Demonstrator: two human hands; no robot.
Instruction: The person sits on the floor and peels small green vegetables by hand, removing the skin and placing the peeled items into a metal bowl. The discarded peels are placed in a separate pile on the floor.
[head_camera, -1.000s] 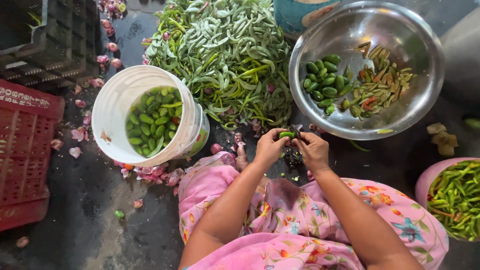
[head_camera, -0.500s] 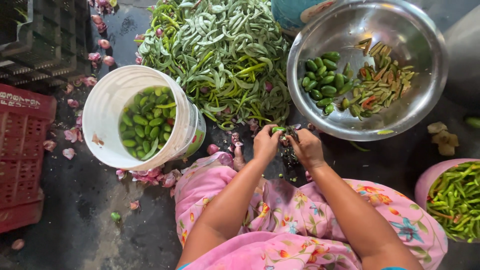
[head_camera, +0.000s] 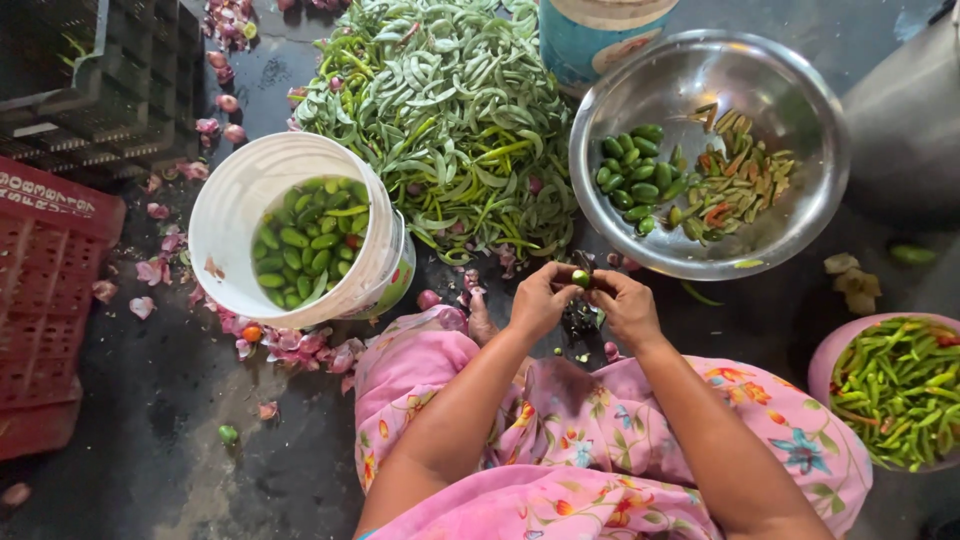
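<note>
At far left a red slatted plastic crate (head_camera: 45, 300) lies on the dark floor (head_camera: 150, 440). Right of it stands a white plastic bucket (head_camera: 235, 205) of green pods, with a heap of loose green pods (head_camera: 450, 110) beyond. Your left hand (head_camera: 540, 298) and right hand (head_camera: 625, 305) meet, fingers pinching one small green pod (head_camera: 580, 278) between them, just near of the round steel bowl (head_camera: 775, 210).

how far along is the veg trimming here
Done: trimmed green pieces part-fill the white bucket and sit in the steel bowl beside a heap of cut ends. In hand: the left hand and right hand together hold one small green vegetable. Left: the large pile of green pods on the floor looks mostly untouched, so much remains.
</note>
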